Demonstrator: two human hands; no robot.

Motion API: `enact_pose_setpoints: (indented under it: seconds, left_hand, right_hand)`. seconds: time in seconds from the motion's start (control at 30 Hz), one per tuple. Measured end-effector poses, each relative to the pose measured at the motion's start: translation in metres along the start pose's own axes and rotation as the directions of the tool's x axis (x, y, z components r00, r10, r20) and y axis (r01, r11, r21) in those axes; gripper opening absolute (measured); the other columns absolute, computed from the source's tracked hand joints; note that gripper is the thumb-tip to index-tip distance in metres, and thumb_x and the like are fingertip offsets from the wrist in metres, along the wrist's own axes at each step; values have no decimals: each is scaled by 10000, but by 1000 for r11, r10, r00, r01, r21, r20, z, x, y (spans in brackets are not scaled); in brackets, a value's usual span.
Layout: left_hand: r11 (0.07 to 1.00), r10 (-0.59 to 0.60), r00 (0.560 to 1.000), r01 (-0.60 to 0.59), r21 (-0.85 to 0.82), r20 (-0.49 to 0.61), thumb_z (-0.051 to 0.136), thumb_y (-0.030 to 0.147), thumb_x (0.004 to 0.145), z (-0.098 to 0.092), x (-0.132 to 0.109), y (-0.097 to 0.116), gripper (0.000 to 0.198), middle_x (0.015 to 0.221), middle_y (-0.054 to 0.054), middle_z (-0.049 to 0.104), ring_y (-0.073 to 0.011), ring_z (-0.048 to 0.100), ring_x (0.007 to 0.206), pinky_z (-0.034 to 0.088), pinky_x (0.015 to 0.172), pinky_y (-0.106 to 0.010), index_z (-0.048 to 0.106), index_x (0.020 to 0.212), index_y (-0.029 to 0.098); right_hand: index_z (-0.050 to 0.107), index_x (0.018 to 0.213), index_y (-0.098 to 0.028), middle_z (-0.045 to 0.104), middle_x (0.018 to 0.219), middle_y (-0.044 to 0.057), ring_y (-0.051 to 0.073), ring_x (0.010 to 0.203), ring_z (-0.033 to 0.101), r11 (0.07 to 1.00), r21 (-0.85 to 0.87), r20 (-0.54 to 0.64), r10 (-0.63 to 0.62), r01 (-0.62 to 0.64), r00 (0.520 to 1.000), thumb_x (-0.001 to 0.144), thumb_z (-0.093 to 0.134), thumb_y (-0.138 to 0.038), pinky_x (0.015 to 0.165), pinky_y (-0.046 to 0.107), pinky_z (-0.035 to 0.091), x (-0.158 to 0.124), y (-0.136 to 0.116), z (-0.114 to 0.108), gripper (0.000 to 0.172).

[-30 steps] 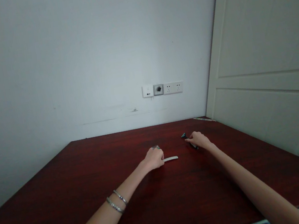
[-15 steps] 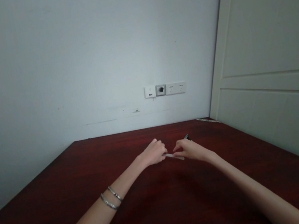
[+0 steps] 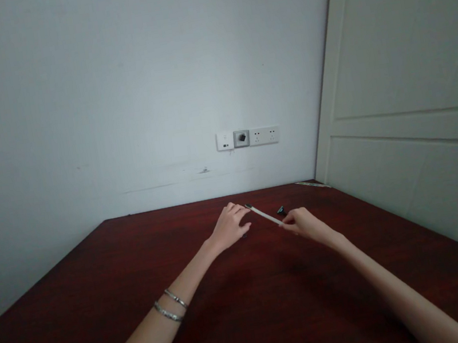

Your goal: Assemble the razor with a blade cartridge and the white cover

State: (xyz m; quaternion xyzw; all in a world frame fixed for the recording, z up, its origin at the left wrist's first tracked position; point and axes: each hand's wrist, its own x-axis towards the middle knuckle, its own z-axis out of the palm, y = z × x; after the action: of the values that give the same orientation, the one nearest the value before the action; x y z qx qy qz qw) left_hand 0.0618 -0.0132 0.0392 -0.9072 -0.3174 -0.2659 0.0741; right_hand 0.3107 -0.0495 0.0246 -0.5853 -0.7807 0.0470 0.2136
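Since 1 s ago the white stick [image 3: 263, 215] is up off the tabletop [image 3: 250, 307], tilted btwn both hands. R hand [image 3: 304, 223] fingers pinch its near end; L hand [image 3: 228, 228] has let go, fingers loosely spread by the far tip. Small dark piece [image 3: 281, 209] lies just behind: stick now w/ R hand.

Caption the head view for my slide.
Right hand pinches a slim white stick over a dark red table; left hand open.

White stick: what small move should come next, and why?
Probably the left hand closing on the white stick at its raised dark tip: the right hand pinches its lower end, and the open left fingers sit beside that tip.
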Motion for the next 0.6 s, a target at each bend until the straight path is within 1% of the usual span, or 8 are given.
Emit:
enact_pose_setpoints:
  seconds: [0.07, 0.13, 0.2, 0.27, 0.37, 0.43, 0.53, 0.6]
  left_hand:
    - [997, -67, 997, 68, -31, 32, 573, 346, 769, 11, -3, -15, 421, 1146, -72, 549, -217, 443, 1069, 324, 943, -340, 529, 1143, 159]
    - [990, -128, 988, 132, -43, 87, 608, 385, 729, 23, -6, -31, 511, 1197, -98, 523, -232, 446, 1093, 307, 965, -360, 509, 1169, 145]
    - [982, -168, 973, 179, -60, 159, 624, 429, 696, 35, -10, -43, 601, 1216, -113, 514, -247, 453, 1103, 302, 972, -371, 484, 1204, 140]
    - [968, -218, 950, 240, -77, 222, 645, 467, 655, 44, -14, -50, 694, 1212, -135, 521, -268, 462, 1102, 315, 961, -377, 464, 1228, 120]
    - [948, -255, 920, 298, -110, 298, 655, 485, 624, 52, -17, -54, 774, 1223, -143, 517, -284, 461, 1114, 348, 927, -364, 419, 1268, 127]
    - [938, -264, 907, 320, -130, 328, 662, 472, 615, 55, -18, -53, 833, 1201, -135, 534, -285, 470, 1106, 360, 911, -355, 356, 1312, 132]
    - [926, -285, 896, 349, -143, 341, 662, 416, 622, 58, -18, -52, 880, 1169, -119, 553, -277, 488, 1083, 360, 910, -348, 266, 1355, 134]
    - [920, -297, 893, 362, -147, 337, 650, 385, 637, 59, -18, -53, 868, 1166, -117, 553, -266, 495, 1071, 363, 907, -341, 246, 1362, 129]
  right_hand:
    - [738, 727, -118, 661, 595, 60, 157, 557, 572, 996, -2, -32, 93, -93, 995, 774, 512, -346, 517, 212, 351, -4, 24, -4, 324]
    - [738, 705, -114, 651, 569, 68, 165, 561, 583, 980, -14, -41, 197, -197, 980, 775, 512, -348, 509, 213, 354, -7, 47, -7, 332]
    - [736, 711, -108, 644, 557, 80, 181, 580, 602, 951, -50, -39, 303, -305, 952, 770, 528, -340, 511, 218, 360, -9, 65, -7, 317]
    - [730, 711, -107, 654, 593, 101, 202, 623, 624, 919, -99, -42, 379, -381, 924, 761, 551, -318, 529, 228, 370, -9, 78, -4, 280]
    - [711, 706, -115, 676, 714, 136, 232, 707, 643, 889, -154, -61, 427, -431, 902, 749, 579, -295, 569, 243, 392, -8, 90, 3, 226]
    - [697, 716, -118, 676, 770, 149, 247, 746, 647, 877, -171, -60, 445, -448, 894, 750, 584, -288, 595, 252, 409, -7, 93, 9, 207]
    - [679, 751, -111, 670, 817, 160, 252, 787, 647, 859, -189, -61, 473, -475, 879, 761, 579, -267, 631, 262, 429, -7, 96, 15, 186]
    - [668, 771, -107, 663, 846, 167, 252, 801, 644, 848, -206, -71, 485, -489, 872, 772, 572, -260, 648, 270, 435, -7, 97, 18, 181]
